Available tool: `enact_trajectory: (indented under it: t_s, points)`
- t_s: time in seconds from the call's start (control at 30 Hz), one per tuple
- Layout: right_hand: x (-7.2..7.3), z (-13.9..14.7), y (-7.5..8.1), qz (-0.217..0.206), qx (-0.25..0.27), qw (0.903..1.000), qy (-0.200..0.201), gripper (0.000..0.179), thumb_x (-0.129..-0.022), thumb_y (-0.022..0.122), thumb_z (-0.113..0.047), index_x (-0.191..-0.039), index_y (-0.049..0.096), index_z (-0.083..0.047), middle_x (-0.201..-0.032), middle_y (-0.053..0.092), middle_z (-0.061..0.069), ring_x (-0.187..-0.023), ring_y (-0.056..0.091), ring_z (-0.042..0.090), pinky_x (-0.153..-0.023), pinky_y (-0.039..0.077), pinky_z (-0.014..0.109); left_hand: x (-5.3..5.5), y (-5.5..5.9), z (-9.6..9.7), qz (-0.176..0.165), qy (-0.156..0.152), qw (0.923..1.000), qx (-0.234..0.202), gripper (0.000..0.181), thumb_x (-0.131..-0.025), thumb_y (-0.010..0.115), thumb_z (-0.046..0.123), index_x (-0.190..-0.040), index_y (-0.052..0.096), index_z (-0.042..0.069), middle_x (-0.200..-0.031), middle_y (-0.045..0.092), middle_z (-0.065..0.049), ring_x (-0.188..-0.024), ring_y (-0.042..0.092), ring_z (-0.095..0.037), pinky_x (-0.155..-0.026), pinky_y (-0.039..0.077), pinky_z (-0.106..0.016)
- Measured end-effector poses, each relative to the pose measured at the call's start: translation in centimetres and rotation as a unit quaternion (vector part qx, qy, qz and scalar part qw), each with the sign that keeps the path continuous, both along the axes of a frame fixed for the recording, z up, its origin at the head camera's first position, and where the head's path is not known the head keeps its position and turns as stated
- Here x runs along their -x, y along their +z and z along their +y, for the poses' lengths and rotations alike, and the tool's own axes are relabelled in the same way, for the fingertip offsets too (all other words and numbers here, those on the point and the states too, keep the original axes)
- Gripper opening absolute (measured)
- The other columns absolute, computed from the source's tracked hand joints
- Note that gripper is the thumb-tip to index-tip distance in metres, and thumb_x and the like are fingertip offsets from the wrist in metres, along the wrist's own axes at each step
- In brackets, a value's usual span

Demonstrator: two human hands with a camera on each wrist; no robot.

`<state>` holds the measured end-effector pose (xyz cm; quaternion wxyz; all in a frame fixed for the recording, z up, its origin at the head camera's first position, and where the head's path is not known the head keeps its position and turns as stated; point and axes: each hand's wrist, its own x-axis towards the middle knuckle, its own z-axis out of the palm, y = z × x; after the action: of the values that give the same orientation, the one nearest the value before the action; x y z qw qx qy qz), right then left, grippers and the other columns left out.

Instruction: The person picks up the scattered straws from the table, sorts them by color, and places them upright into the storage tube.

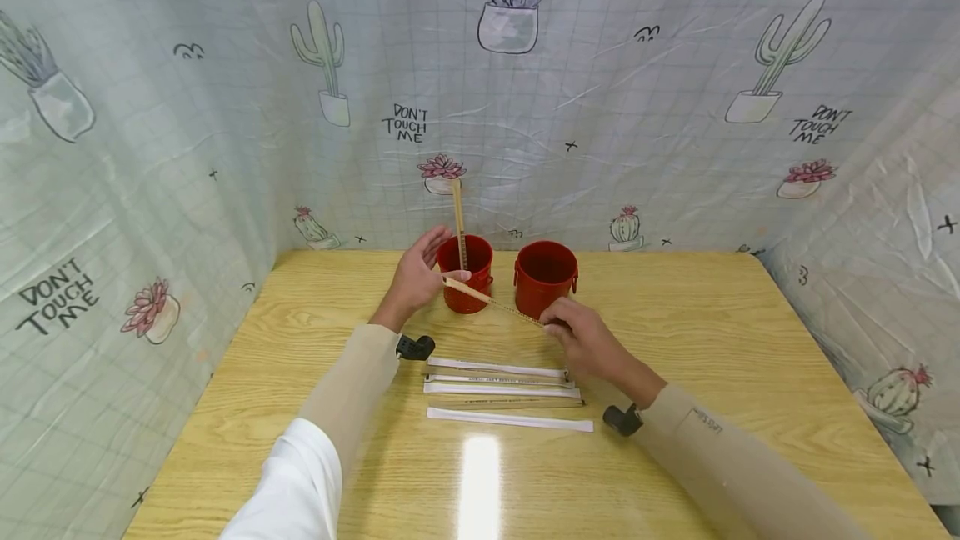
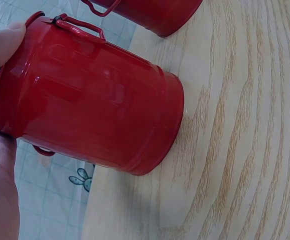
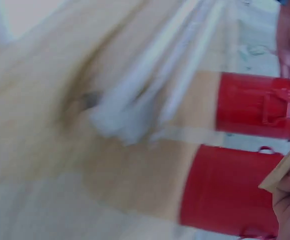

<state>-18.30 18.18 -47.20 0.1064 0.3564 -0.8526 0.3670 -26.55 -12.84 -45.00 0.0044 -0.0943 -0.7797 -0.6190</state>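
Strips (image 1: 510,419) on wooden table (image 1: 712,315), two red buckets (image 1: 540,294) beyond, cactus-print sheet (image 1: 585,90) behind.

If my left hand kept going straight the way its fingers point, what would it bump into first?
Probably the tan stick standing in the left red bucket. In the head view your left hand points toward it, though depth is unclear.

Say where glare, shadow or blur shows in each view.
Head: a bright glare patch on the table, near the bottom edge; left wrist: small highlights on the bucket, soft shadow beside it; right wrist: strips badly blurred, glare top left.
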Motion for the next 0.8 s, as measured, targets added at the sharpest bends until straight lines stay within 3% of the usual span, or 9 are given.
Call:
enact_trajectory:
  t_s: [0.2, 0.47, 0.8]
  points:
    - [0.3, -1.4, 1.7, -0.016, 0.041, 0.9990, -0.002, 0.005, -0.099, 0.065, -0.006, -0.101, 0.068, -0.002, -0.096, 0.066, 0.006, -0.082, 0.052, 0.010, -0.072, 0.051, 0.024, 0.0, -0.1, -0.1, 0.001, -0.004, 1.0000, -0.004, 0.094, -0.084, 0.086, 0.007, -0.162, 0.035, 0.010, -0.166, 0.042, -0.011, -0.158, 0.035, -0.026, -0.133, 0.025, -0.043]
    - [0.3, -3.3, 2.9, -0.061, 0.088, 0.9939, -0.026, 0.003, -0.098, 0.067, -0.004, -0.100, 0.069, -0.001, -0.096, 0.066, 0.009, -0.082, 0.054, 0.013, -0.073, 0.050, 0.023, -0.1, 0.0, 0.0, -0.003, 0.000, 1.0000, 0.009, 0.094, -0.085, 0.088, 0.014, -0.163, 0.035, 0.013, -0.165, 0.044, -0.006, -0.157, 0.037, -0.024, -0.133, 0.027, -0.040]
    - [1.1, -5.0, 3.7, -0.031, 0.133, 0.9903, -0.026, 0.007, -0.096, 0.068, 0.001, -0.102, 0.068, 0.006, -0.093, 0.064, 0.014, -0.075, 0.051, 0.013, -0.070, 0.049, 0.022, -0.3, 0.1, 0.0, 0.002, -0.003, 0.9999, 0.011, 0.092, -0.086, 0.086, 0.014, -0.163, 0.035, 0.014, -0.165, 0.045, -0.005, -0.157, 0.036, -0.023, -0.133, 0.026, -0.041]
